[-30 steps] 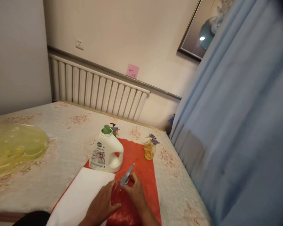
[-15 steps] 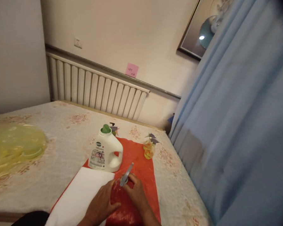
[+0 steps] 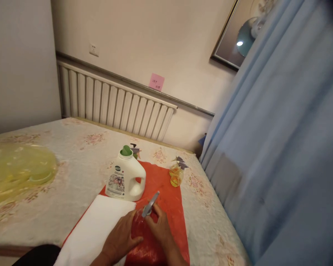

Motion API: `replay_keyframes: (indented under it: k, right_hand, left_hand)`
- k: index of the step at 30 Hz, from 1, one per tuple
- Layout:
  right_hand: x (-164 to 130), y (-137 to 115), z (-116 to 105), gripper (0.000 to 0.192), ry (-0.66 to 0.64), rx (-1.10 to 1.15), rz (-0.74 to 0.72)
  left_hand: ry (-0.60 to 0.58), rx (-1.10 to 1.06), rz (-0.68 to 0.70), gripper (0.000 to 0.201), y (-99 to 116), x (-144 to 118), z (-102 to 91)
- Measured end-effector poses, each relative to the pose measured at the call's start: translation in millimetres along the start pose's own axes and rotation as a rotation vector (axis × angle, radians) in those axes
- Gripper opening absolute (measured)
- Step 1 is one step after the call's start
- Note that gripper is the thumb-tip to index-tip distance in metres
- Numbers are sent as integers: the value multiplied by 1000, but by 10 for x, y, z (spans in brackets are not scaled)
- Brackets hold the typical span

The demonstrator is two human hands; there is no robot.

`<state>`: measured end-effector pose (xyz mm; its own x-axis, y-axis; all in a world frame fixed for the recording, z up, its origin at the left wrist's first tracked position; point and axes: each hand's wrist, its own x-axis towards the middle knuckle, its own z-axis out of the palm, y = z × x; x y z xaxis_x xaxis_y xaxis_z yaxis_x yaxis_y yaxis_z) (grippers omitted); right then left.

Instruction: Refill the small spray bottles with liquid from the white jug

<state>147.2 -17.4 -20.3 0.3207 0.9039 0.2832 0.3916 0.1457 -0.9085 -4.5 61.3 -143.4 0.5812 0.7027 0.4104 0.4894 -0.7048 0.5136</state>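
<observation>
The left hand (image 3: pixel 119 240) lies flat on a red bag (image 3: pixel 144 240), fingers spread and pressing down — it grips nothing. The right hand (image 3: pixel 161 229) pinches a grey spoon (image 3: pixel 150 204) at its low end, with the fingers closed on it. The spoon tilts up and away, its top in the air over the red mat (image 3: pixel 166 195). The bag lies on the mat, close to the person, between the two hands. Whether the bag is open, I cannot tell.

To do this bit well, I think the flat hand should keep the bag from sliding, because the plastic looks thin and slippery. The spoon hand should move slowly and keep a firm pinch, so the spoon does not twist or poke a hole.

A white cloth (image 3: pixel 97 229) lies just left of the bag. A white jug (image 3: pixel 126 177) with a green cap stands behind it on the mat, near the spoon's tip — a quick swing could bump it. A small yellow spray bottle (image 3: pixel 176 173) stands further right. A yellow bag (image 3: pixel 16 173) lies far off on the left of the bed (image 3: pixel 72 155).
</observation>
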Motion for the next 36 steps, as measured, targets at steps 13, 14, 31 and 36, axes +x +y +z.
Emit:
replay_keyframes:
  k: [13,14,31,36]
  right_hand:
    - [26,29,134,21,116,29,32]
    - [17,24,105,22,87,22,22]
    - [-18,-3,144,33,122,-30,53]
    - [-75,24,174,36,142,-123,57]
  left_hand:
    - [7,-62,-14,84,26,4,-20]
    - [9,-62,-17,84,25,1,-14]
    - [-8,-31,-24,83,-6,-9,19]
    - [-33,-56,-26,89,-1,10,-15]
